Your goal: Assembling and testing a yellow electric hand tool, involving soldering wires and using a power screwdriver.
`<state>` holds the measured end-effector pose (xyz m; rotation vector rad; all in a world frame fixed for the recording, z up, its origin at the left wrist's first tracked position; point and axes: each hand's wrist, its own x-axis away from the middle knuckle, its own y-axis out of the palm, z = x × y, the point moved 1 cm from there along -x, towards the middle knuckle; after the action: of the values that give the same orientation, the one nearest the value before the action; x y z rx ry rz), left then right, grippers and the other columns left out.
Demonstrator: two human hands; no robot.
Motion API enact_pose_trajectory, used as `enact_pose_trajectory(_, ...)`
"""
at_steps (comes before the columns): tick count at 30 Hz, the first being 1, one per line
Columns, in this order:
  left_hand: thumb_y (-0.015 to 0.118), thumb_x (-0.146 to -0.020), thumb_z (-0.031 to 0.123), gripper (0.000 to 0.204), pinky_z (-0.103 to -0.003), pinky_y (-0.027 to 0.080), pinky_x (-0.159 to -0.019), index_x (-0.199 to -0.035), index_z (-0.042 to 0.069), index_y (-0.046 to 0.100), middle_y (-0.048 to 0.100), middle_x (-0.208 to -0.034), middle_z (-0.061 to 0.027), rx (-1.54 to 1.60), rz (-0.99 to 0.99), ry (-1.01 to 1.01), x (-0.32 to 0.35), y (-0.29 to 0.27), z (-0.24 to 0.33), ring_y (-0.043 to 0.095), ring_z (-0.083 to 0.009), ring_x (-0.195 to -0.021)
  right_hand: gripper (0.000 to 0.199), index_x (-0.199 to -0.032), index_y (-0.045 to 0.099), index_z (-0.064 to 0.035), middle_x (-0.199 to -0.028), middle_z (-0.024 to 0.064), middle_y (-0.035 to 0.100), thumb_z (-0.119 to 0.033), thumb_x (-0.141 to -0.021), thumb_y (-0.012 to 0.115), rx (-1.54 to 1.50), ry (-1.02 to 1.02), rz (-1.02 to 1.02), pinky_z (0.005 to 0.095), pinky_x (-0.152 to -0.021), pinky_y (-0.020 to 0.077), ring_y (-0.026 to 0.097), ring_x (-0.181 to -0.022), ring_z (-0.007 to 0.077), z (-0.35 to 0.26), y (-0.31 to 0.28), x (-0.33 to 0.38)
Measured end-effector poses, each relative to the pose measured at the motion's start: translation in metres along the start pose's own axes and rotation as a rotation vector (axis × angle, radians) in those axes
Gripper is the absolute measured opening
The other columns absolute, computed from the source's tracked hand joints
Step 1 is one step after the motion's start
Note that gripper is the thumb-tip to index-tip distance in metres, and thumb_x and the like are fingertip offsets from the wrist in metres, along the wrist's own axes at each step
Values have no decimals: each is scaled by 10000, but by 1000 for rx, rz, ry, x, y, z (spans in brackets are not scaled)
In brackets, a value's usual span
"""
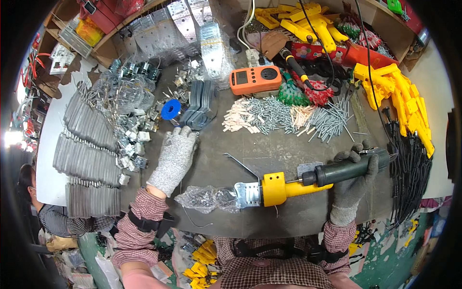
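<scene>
Right hand (353, 176) clamped on the dark grip of the yellow heating tool (288, 185), which lies on the counter (269, 144). Left hand (175, 156), fingers spread flat, rests left of the tool beside loose metal clips (137, 139). Risk: the tool's plate touching the plastic bag (207, 198) just beside it, melting it

Assembly workshop — cluttered bench (269, 149), screw piles (269, 115), yellow tool housings (399, 96), metal brackets (86, 159).
</scene>
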<state>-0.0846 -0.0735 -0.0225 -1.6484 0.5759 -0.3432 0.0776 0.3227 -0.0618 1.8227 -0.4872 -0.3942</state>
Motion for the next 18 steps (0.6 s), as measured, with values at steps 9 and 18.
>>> enact_pose_trajectory(9,679,-882,58,229,-455,440,-961,-1097,75,605,649,-1086,-129,777,103,74,49,-45,121,611,-341,-1053,470,-1388,497,-133,-1114,19,621,-373,-1003,621,32,24,-8,507,-990,478,637,-968,154,1,3,1)
enact_pose_trajectory(18,704,-853,84,239,-460,482,-880,-1078,81,623,656,-1049,-100,751,85,25,48,-31,138,639,-339,-998,381,-1245,551,-125,-1079,18,614,-385,-986,651,-45,103,-123,560,-1029,432,621,-1007,192,3,5,6)
